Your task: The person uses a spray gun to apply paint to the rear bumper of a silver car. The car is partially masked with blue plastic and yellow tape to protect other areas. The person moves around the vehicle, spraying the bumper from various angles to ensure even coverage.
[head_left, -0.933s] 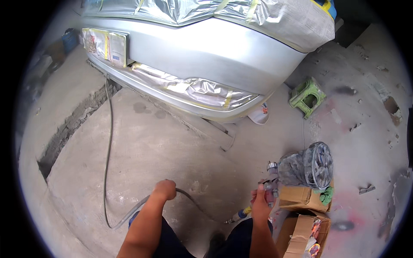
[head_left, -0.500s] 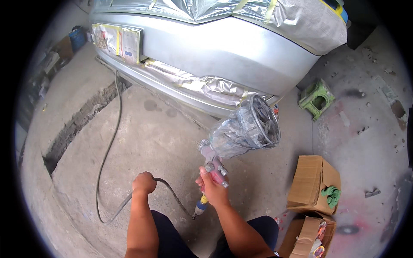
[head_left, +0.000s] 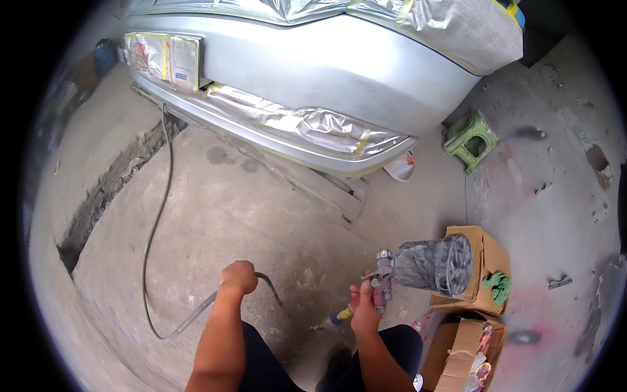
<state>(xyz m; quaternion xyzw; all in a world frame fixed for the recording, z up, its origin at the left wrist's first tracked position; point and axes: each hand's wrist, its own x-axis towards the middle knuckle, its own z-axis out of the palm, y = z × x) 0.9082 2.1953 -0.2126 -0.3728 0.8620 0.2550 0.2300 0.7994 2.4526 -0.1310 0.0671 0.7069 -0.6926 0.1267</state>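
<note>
In my right hand (head_left: 366, 312) is the handle of a paint spray gun (head_left: 385, 266), tilted so its cup (head_left: 421, 265) points to the right. The cup is smeared grey and looks covered in film. A blue and yellow fitting (head_left: 340, 316) sits at the base of the handle. My left hand (head_left: 239, 277) is closed around a grey air hose (head_left: 192, 317), left of the gun and above the concrete. Ahead stands a silver car bumper (head_left: 313, 65), with masking film (head_left: 307, 124) taped over its lower opening and newspaper (head_left: 163, 59) over the plate area.
Two cardboard boxes stand to my right, one with a green cloth (head_left: 498, 287) on it and an open box (head_left: 457, 356) holding litter. A green stool (head_left: 471, 140) is beyond them. A trench (head_left: 108, 189) cuts the floor at left, near the looping hose.
My right hand has swung the spray gun right and back toward me, away from the bumper. My left hand has shifted slightly right, still gripping the hose. The view has turned a little.
</note>
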